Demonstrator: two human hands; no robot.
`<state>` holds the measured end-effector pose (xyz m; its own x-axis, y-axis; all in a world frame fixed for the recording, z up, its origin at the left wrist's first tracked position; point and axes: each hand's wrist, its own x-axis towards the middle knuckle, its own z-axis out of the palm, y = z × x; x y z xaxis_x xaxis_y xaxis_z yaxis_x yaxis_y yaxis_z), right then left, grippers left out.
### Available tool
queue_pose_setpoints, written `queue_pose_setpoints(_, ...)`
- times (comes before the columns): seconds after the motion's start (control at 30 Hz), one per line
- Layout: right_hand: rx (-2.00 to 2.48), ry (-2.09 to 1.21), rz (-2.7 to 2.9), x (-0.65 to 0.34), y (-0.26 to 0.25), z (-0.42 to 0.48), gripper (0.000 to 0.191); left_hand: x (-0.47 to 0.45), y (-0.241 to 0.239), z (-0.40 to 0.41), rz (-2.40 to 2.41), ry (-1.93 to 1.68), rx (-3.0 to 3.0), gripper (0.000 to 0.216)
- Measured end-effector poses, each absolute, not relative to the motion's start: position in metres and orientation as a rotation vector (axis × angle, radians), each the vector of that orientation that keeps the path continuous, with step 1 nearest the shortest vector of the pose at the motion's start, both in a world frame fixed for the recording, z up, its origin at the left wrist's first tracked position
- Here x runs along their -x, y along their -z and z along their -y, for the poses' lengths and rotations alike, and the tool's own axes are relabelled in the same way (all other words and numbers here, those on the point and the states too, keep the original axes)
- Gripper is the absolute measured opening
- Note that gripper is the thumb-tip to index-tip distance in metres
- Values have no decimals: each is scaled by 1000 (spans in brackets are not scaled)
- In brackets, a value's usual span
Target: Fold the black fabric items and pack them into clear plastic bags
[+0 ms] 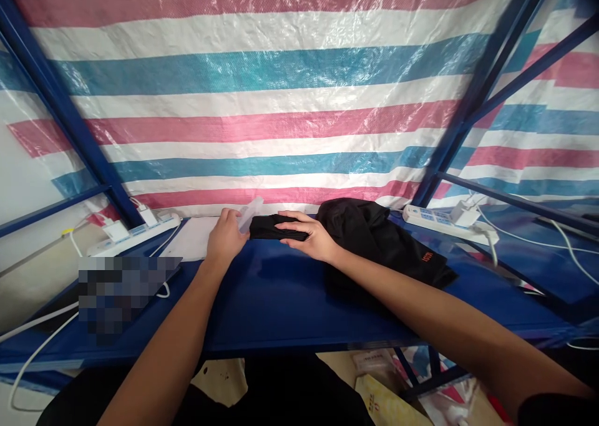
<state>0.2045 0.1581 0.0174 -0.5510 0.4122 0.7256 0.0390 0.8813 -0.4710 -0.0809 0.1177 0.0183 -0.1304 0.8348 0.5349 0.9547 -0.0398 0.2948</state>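
My right hand (314, 237) wraps around a small, folded black cloth bundle (263, 227), fingers over its top and thumb along the near side. My left hand (227, 234) is closed at the bundle's left end, pinching a translucent plastic bag (253, 213) that sticks up between the hands. The bag's mouth seems to be close to the bundle; I cannot tell whether the cloth is inside it. Just beyond my right wrist lies a crumpled black garment (374, 232) with small orange lettering.
Both hands are above a blue metal shelf (262, 301). White sheets (187, 237) lie left of my left hand. Power strips with chargers stand at the left (135, 236) and right (444, 223). A blurred-out object (126, 295) sits front left. Striped plastic sheeting (281, 126) hangs behind.
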Motion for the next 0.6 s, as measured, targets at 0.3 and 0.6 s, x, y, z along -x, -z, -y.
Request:
queue_pose_setpoints(0.3,537,-87,2195,-205,-11,-163,49,39,-6,-119,1702,1052,2142,62)
queue_pose_setpoints(0.6,734,199,2360,-191,-19,-140,48,6,-7,-112,1483,1052,2284,92)
